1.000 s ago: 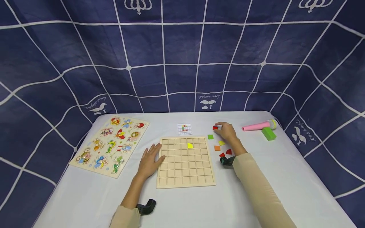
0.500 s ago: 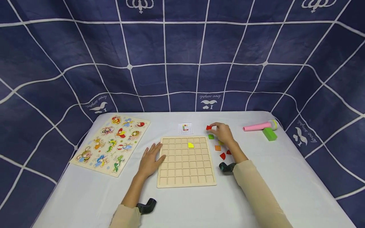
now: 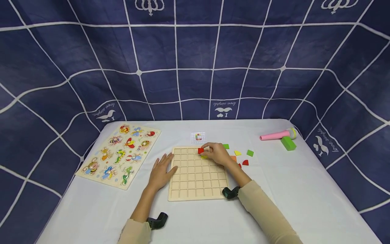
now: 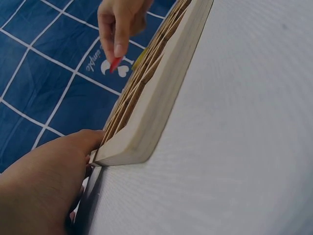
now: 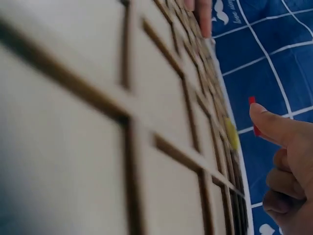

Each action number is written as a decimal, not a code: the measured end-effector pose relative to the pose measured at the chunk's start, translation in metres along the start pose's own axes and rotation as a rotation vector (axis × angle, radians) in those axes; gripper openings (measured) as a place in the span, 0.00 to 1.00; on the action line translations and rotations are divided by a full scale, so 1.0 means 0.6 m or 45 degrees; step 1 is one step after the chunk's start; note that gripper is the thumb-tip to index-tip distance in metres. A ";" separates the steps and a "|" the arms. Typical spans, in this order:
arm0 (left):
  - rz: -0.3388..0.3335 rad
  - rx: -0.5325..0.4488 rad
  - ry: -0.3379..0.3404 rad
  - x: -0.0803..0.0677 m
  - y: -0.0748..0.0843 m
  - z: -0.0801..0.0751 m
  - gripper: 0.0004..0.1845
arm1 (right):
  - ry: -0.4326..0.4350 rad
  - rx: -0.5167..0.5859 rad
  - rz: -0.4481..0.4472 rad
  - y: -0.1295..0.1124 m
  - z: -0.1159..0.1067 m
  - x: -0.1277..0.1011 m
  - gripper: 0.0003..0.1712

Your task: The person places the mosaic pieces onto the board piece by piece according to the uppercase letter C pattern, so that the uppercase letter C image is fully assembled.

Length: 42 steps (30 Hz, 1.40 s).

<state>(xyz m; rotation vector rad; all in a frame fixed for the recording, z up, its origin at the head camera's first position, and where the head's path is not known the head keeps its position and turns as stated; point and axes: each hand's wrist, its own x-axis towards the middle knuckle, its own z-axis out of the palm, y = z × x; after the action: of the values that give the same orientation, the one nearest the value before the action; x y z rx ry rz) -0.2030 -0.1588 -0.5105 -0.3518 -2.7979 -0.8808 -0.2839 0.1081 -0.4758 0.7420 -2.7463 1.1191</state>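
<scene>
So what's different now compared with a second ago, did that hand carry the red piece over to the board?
Yes. The right hand, pinching the red piece, moved left from the loose coloured pieces to above the wooden grid board, beside the yellow piece. A green square it had covered now shows. The left hand stayed resting flat at the board's left edge; the animal puzzle and pink microphone did not move.

the grid board (image 3: pixel 198 183) sits mid-bench (image 3: pixel 304 189), the animal puzzle (image 3: pixel 118 154) well off to its left, the small pattern card (image 3: pixel 198 137) just behind it. left hand (image 3: pixel 160 171) rests at the board's left edge; right hand (image 3: pixel 217 154) hovers over its far rows, pinching a piece (image 3: pixel 200 150). loose pieces (image 3: pixel 243 157) lie just right of the board, the microphone (image 3: pixel 275 135) and block (image 3: pixel 287 143) well beyond, touching.
</scene>
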 end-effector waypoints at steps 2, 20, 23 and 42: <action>-0.005 0.002 -0.001 0.000 -0.001 0.002 0.32 | -0.024 0.020 0.009 0.003 0.011 -0.003 0.16; -0.007 0.010 -0.001 0.000 -0.003 0.002 0.32 | -0.021 0.017 0.011 0.004 0.029 -0.012 0.16; -0.013 0.011 -0.006 0.001 -0.002 0.003 0.32 | -0.019 0.003 0.010 0.004 0.030 -0.012 0.16; -0.021 0.002 -0.013 0.003 -0.005 0.004 0.32 | 0.002 -0.034 -0.006 0.011 0.035 -0.013 0.18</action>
<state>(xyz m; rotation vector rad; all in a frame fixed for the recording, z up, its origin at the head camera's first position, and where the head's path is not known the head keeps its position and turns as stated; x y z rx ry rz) -0.2058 -0.1592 -0.5137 -0.3343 -2.8141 -0.8833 -0.2779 0.1012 -0.4975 0.7441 -2.7510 1.0790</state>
